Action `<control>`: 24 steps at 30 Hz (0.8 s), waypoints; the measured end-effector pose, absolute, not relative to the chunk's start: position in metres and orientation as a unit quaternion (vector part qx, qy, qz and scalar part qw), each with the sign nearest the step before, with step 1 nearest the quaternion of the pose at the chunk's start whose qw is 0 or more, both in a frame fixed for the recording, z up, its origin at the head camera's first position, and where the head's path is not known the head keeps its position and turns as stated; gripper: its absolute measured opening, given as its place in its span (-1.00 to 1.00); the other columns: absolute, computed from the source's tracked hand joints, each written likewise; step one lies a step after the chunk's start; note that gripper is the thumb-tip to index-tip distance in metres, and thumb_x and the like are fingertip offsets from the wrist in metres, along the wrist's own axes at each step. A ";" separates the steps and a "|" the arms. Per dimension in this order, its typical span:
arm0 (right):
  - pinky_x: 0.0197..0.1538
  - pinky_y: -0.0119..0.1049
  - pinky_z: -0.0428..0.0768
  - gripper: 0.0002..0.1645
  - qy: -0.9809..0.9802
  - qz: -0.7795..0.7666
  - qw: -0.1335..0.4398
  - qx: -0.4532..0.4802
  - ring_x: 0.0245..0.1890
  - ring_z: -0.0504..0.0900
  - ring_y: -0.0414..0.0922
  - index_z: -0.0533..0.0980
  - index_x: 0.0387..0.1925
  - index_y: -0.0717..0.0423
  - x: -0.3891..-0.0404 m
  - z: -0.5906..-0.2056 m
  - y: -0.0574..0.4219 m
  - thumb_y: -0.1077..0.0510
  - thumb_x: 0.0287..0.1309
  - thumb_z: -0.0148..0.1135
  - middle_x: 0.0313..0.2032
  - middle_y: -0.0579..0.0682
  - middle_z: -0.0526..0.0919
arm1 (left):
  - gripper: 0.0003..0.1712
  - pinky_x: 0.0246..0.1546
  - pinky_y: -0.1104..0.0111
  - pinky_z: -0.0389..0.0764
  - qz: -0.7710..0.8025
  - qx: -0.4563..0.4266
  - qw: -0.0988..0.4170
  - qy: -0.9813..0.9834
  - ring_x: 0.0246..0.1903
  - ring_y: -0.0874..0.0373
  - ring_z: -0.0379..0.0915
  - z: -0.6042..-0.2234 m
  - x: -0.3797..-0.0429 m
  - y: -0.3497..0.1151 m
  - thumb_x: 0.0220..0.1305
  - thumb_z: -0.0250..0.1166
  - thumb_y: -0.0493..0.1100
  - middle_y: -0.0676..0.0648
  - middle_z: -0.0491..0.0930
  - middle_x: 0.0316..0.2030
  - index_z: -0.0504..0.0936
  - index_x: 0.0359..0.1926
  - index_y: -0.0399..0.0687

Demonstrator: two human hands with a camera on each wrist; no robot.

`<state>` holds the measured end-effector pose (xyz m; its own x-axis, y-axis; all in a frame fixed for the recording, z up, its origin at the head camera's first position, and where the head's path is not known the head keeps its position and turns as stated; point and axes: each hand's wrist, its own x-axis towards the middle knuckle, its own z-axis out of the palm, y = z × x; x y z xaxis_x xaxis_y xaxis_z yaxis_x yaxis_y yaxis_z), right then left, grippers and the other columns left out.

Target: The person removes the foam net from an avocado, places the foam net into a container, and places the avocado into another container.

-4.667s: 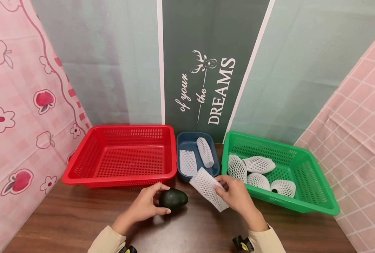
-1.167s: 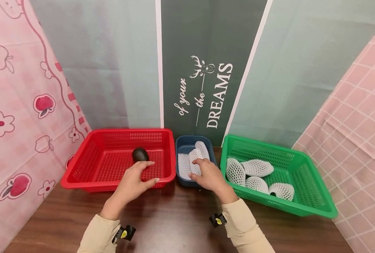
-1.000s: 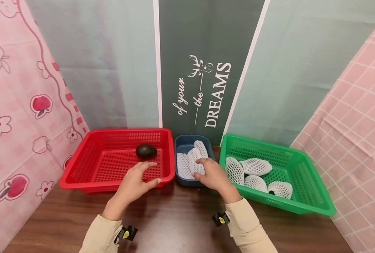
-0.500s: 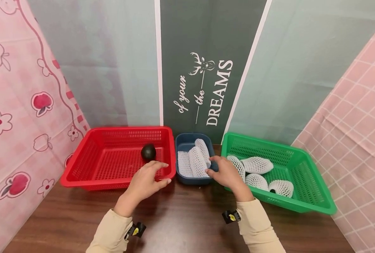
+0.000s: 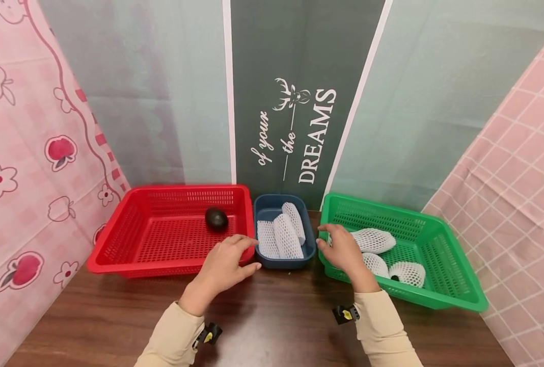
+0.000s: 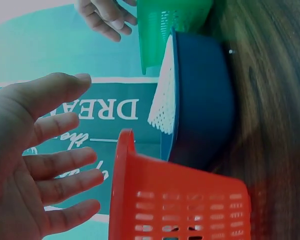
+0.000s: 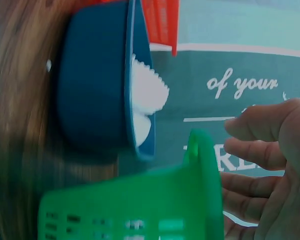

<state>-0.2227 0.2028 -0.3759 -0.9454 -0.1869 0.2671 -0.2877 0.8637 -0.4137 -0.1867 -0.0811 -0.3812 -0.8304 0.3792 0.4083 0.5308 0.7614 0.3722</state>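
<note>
My left hand (image 5: 226, 264) hovers over the front right corner of the red basket (image 5: 171, 266), fingers apart and holding nothing. A dark avocado (image 5: 216, 219) lies in that basket near its right side. My right hand (image 5: 343, 250) is above the left rim of the green basket (image 5: 437, 300), its fingers loosely bent around nothing. Between the baskets stands a blue bin (image 5: 284, 263) with white foam nets in it, one net (image 5: 288, 237) lying across the others. Both wrist views show the hands empty, the left palm (image 6: 15, 165) spread and the right fingers (image 7: 255, 150) relaxed.
Several net-wrapped items (image 5: 374, 240) lie in the green basket; my right hand partly hides the leftmost. A brown wooden table (image 5: 272, 326) spreads in front. Printed cloths (image 5: 198, 102) hang behind and on both sides.
The avocado went from the table into the red basket, where it rolled slightly. The foam net from my right hand now lies in the blue bin. Both hands have since shifted right.
</note>
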 end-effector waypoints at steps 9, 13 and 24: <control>-0.14 0.13 0.44 -0.57 -0.965 0.224 0.089 0.104 -0.11 0.47 0.27 0.47 0.02 0.33 -0.227 -0.377 0.228 0.22 0.11 0.21 -0.07 0.36 0.47 | -0.47 -0.18 0.13 0.51 -0.235 -0.295 0.174 -0.910 -0.16 0.05 0.47 -0.384 -0.187 -0.071 -0.10 0.47 0.04 -0.08 0.55 -0.13 0.62 -0.06 -0.03; -0.10 0.13 0.42 -0.54 -0.968 0.222 0.074 0.094 -0.08 0.45 0.27 0.45 0.03 0.36 -0.229 -0.377 0.234 0.19 0.11 0.21 -0.10 0.36 0.49 | -0.49 -0.22 0.15 0.51 -0.213 -0.304 0.186 -0.910 -0.18 0.06 0.47 -0.385 -0.186 -0.066 -0.09 0.45 0.05 -0.06 0.56 -0.15 0.63 -0.07 -0.02; -0.04 0.13 0.39 -0.51 -0.976 0.199 0.028 0.085 -0.03 0.41 0.31 0.43 0.02 0.38 -0.235 -0.390 0.247 0.18 0.08 0.24 -0.14 0.36 0.52 | -0.49 -0.22 0.18 0.51 -0.163 -0.325 0.173 -0.915 -0.18 0.08 0.46 -0.389 -0.180 -0.050 -0.03 0.40 0.10 -0.04 0.55 -0.16 0.62 -0.04 0.02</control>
